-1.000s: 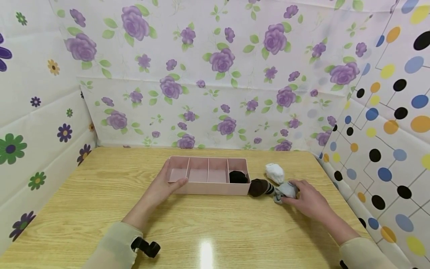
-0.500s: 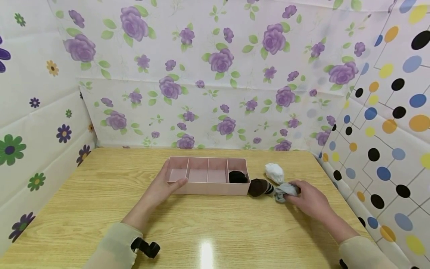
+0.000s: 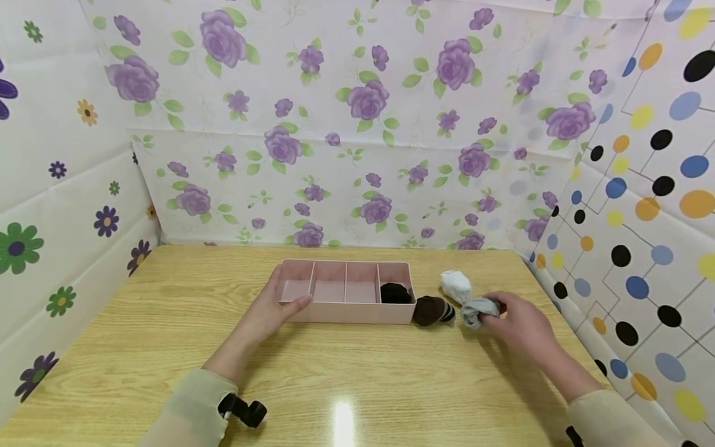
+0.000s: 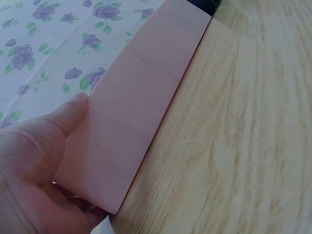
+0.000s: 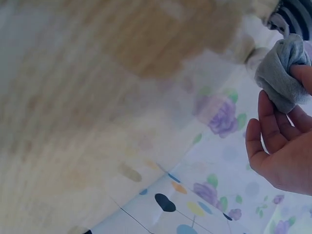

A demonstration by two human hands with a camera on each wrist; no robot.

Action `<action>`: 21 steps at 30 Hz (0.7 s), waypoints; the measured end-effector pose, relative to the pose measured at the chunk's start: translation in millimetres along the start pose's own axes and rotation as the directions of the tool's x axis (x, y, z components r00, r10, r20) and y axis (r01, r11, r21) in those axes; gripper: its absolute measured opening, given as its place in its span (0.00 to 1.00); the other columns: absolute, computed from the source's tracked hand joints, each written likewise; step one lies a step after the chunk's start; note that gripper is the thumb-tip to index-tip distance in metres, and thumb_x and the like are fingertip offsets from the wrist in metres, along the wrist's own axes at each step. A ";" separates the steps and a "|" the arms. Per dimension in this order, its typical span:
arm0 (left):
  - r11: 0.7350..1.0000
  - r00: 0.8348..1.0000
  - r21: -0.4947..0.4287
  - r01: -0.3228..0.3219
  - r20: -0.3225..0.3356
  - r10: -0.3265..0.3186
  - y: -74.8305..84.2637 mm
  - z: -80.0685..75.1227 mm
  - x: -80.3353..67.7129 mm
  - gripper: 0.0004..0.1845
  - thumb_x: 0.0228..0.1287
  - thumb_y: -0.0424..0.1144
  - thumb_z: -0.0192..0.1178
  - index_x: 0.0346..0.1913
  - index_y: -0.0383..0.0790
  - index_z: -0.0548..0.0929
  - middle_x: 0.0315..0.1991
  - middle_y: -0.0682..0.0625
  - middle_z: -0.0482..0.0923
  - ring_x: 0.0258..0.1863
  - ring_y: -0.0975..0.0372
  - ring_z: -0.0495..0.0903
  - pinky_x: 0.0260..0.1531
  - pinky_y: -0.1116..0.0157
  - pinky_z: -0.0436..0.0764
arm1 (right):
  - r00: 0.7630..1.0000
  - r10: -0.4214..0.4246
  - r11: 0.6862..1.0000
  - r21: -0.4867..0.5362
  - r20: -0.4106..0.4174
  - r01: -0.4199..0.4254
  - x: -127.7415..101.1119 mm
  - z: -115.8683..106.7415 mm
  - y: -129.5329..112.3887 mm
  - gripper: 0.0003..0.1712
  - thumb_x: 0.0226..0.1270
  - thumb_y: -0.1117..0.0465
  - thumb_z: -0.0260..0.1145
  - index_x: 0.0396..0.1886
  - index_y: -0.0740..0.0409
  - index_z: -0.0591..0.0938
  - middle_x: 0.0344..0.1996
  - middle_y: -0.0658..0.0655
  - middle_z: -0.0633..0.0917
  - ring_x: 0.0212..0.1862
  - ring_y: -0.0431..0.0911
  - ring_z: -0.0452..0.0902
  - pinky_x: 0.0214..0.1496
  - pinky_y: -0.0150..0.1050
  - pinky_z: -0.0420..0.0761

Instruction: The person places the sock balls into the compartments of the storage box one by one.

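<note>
Pinching a small grey rolled sock (image 3: 478,310) between the curled fingertips (image 5: 302,74) of the right hand (image 3: 519,325), lifting it just clear of the wooden tabletop (image 3: 357,372) near the right edge. Lying just left of it, a dark brown rolled sock with striped cuff (image 3: 432,310), touching the right end of a long pale pink plastic organiser tray with four compartments (image 3: 346,314). Sitting just behind the grey one, toward the far right corner, a white rolled sock (image 3: 456,285). Gripping the tray's left end with the left hand (image 3: 268,310), thumb (image 4: 68,113) pressing the near wall and fingers curling round the far side. Resting in the rightmost compartment, a black rolled sock (image 3: 395,293). Standing at the middle of the tabletop, nearer the far edge, the tray itself.
</note>
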State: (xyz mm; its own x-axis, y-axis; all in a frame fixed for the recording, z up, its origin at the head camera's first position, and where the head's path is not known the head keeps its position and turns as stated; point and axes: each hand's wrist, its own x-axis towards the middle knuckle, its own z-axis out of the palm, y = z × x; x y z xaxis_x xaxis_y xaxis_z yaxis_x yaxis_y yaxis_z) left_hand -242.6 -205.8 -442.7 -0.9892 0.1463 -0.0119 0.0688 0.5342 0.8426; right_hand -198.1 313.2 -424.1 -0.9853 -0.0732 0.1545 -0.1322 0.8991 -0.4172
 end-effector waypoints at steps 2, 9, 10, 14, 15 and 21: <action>1.000 1.000 0.000 0.002 0.000 -0.002 0.1 0.1 0.4 0.65 0.77 0.60 0.70 0.91 0.44 0.30 0.89 0.29 0.40 0.84 0.33 0.56 0.83 0.35 0.51 | 1.000 0.002 1.000 0.000 -0.011 -0.002 0.1 -4.5 -3.0 0.24 0.77 0.53 0.74 0.67 0.59 0.87 0.52 0.60 0.91 0.46 0.55 0.86 0.40 0.53 0.84; 1.000 1.000 0.006 0.004 0.002 -0.004 0.4 0.1 1.5 0.65 0.77 0.60 0.69 0.91 0.44 0.30 0.89 0.30 0.39 0.85 0.33 0.49 0.83 0.34 0.50 | 0.998 -0.021 0.999 0.024 -0.060 0.022 0.9 -18.6 -14.9 0.27 0.77 0.54 0.76 0.69 0.61 0.85 0.55 0.63 0.90 0.52 0.63 0.86 0.43 0.58 0.85; 1.000 1.000 0.005 0.004 0.003 -0.004 0.4 0.1 1.4 0.65 0.77 0.60 0.69 0.91 0.44 0.30 0.89 0.30 0.39 0.86 0.33 0.48 0.83 0.34 0.50 | 0.997 -0.026 0.999 0.026 -0.070 0.028 1.4 -20.1 -17.0 0.28 0.77 0.54 0.77 0.70 0.61 0.85 0.56 0.63 0.89 0.53 0.63 0.86 0.44 0.59 0.85; 1.000 1.000 0.000 0.004 0.005 -0.004 0.1 0.0 1.0 0.65 0.77 0.61 0.69 0.91 0.44 0.30 0.89 0.31 0.38 0.86 0.34 0.45 0.83 0.34 0.49 | 0.994 -0.046 0.998 0.030 -0.097 0.050 5.1 -24.5 -26.5 0.28 0.77 0.55 0.77 0.71 0.60 0.84 0.56 0.62 0.89 0.53 0.61 0.86 0.46 0.59 0.84; 1.000 1.000 -0.004 0.003 0.006 -0.003 0.0 0.0 0.9 0.65 0.77 0.61 0.69 0.91 0.45 0.30 0.89 0.31 0.38 0.86 0.34 0.45 0.83 0.34 0.48 | 0.993 -0.052 0.998 0.030 -0.102 0.055 6.1 -25.5 -28.9 0.28 0.78 0.55 0.76 0.72 0.60 0.84 0.56 0.63 0.89 0.54 0.61 0.86 0.46 0.59 0.84; 1.000 1.000 -0.008 0.001 0.005 -0.001 -1.1 -0.4 1.7 0.67 0.74 0.65 0.70 0.91 0.45 0.31 0.89 0.31 0.38 0.87 0.34 0.45 0.83 0.35 0.48 | 0.990 -0.076 0.996 0.046 -0.117 0.082 12.7 -28.6 -42.3 0.28 0.78 0.56 0.76 0.72 0.60 0.84 0.56 0.63 0.89 0.53 0.61 0.86 0.48 0.61 0.84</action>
State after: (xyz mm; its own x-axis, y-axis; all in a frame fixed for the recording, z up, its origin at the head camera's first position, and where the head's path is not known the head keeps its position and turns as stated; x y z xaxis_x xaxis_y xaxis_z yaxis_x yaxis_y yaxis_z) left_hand -244.4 -206.5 -443.4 -0.9886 0.1499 -0.0157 0.0665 0.5274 0.8470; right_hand -201.9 286.6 -378.9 -0.9528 -0.0903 0.2899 -0.2174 0.8694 -0.4436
